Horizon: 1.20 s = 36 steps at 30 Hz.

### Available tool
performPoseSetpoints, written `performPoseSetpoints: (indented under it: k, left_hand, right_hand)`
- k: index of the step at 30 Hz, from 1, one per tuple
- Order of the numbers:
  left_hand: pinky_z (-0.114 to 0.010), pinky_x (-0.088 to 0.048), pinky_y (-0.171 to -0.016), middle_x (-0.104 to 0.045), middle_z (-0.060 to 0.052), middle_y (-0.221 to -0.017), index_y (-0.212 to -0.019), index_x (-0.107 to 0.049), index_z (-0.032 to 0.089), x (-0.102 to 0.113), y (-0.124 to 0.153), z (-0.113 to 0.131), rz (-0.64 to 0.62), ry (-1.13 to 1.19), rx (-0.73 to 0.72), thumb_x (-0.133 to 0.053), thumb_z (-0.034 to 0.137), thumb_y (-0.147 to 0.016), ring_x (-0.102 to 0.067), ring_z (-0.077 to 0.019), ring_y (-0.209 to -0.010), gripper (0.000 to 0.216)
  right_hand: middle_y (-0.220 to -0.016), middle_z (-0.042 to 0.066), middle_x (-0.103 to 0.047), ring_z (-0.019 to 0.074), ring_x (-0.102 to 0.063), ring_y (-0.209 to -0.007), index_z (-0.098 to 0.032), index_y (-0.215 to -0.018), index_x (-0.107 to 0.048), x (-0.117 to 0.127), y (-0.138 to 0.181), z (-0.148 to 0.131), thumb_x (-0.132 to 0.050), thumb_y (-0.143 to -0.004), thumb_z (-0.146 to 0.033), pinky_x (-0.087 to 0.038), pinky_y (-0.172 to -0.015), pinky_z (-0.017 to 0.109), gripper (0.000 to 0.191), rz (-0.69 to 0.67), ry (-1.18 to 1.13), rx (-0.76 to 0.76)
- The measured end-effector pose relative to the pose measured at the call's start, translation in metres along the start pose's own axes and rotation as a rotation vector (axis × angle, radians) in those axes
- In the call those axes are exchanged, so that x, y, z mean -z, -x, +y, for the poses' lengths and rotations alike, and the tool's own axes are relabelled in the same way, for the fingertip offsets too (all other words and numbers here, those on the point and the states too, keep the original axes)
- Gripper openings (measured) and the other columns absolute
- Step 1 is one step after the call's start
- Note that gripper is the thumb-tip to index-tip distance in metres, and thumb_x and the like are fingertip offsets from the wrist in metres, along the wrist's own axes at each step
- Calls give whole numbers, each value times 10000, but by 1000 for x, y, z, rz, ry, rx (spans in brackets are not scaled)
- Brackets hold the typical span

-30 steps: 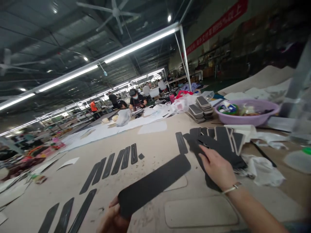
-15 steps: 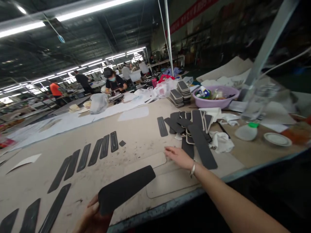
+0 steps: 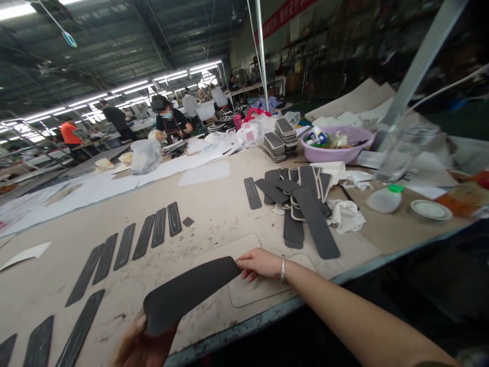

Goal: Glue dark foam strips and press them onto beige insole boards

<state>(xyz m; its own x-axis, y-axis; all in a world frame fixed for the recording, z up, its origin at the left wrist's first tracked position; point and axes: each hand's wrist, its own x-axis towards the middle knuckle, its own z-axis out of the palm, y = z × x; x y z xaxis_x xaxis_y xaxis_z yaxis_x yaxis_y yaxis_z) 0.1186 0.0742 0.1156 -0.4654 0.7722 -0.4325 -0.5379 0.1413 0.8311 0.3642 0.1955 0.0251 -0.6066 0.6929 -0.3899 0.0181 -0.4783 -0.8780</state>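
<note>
A long black rounded strip point(image 3: 187, 294) is held over the near edge of the worktable point(image 3: 214, 214). My left hand point(image 3: 139, 344) grips its near end from below. My right hand point(image 3: 257, 263), a bracelet on its wrist, pinches the strip's far end with curled fingers. Under the strip lie pale cardboard templates point(image 3: 263, 290). A loose pile of similar black strips point(image 3: 301, 204) lies to the right, beyond my right hand.
Rows of narrow black strips point(image 3: 126, 244) lie spread on the left of the table. A purple basin point(image 3: 336, 150), stacked pads point(image 3: 284, 137), a white cloth point(image 3: 346, 216), a green-capped bottle point(image 3: 384, 200) and a lid point(image 3: 430, 210) sit at the right. People work at farther tables.
My right hand left the pile of black strips, swept left and took hold of the far end of the strip in my left hand. The view tilted down and rightward.
</note>
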Motion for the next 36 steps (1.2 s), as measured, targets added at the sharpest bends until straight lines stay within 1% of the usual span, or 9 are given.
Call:
performPoseSetpoints:
  k: [3,6,9,12,15,18,22,29,36]
  left_hand:
    - [-375,-566,-756,-705,-8,-957,-956,-667,291,-4,-4,3,-22,31,-7,-609,306,-610,-610,-260,-991,352]
    - [-414,-556,-747,-706,-13,-924,-885,-674,267,-2,-16,3,-59,76,-3,-587,285,-612,-631,-251,-903,287]
    - [-449,-539,-758,-704,-13,-838,-717,-664,225,7,-38,-2,-104,83,44,-584,256,-601,-634,-241,-832,145]
    - [-452,-531,-738,-681,-4,-725,-591,-622,196,15,-65,-13,-150,44,77,-623,248,-566,-623,-220,-746,58]
    - [-307,-514,-620,-628,15,-642,-636,-628,181,14,-91,-26,-111,-176,59,-720,246,-521,-570,-140,-603,161]
    - [-176,-382,-484,-531,49,-545,-695,-622,161,9,-115,-36,-66,-561,-12,-780,325,-517,-461,-71,-498,289]
    - [-189,-258,-434,-455,66,-483,-737,-613,167,8,-137,-41,-65,-919,-108,-716,499,-558,-378,-75,-455,391]
    - [-233,-308,-492,-516,25,-504,-656,-611,177,5,-148,-42,-63,-1420,-241,-542,552,-666,-474,-131,-516,382]
    - [-235,-316,-496,-582,-1,-537,-671,-641,179,0,-147,-43,-56,-1582,-254,-518,468,-734,-531,-144,-534,321]
  right_hand:
    - [-581,-24,-580,64,-565,-537,-131,-783,-630,-1,-4,-5,-559,-798,-175,-482,-527,158,85,87,37,-9]
    - [-576,-27,-590,68,-566,-526,-141,-783,-616,10,-4,-11,-555,-795,-178,-488,-537,173,72,192,153,4]
    - [-566,-28,-592,79,-563,-507,-146,-796,-619,26,-4,-16,-543,-784,-164,-482,-532,187,79,283,253,19]
    - [-579,-31,-598,94,-566,-507,-150,-925,-618,40,-5,-18,-555,-764,-160,-459,-530,196,173,407,386,55]
    - [-604,-30,-615,118,-587,-580,-161,-1012,-596,49,-6,-19,-583,-740,-157,-437,-607,216,272,532,554,103]
    - [-625,-20,-626,143,-595,-702,-168,-952,-598,54,-7,-18,-598,-718,-135,-396,-701,236,237,622,714,136]
    - [-629,-30,-632,141,-589,-707,-181,-911,-583,57,-12,-13,-612,-714,-150,-367,-678,230,201,656,848,134]
    - [-699,-10,-662,148,-606,-753,-181,-923,-575,59,-20,-6,-629,-733,-214,-357,-666,227,201,667,969,88]
    - [-695,20,-668,170,-618,-737,-166,-881,-592,60,-22,-7,-624,-757,-257,-359,-642,244,158,650,1049,57]
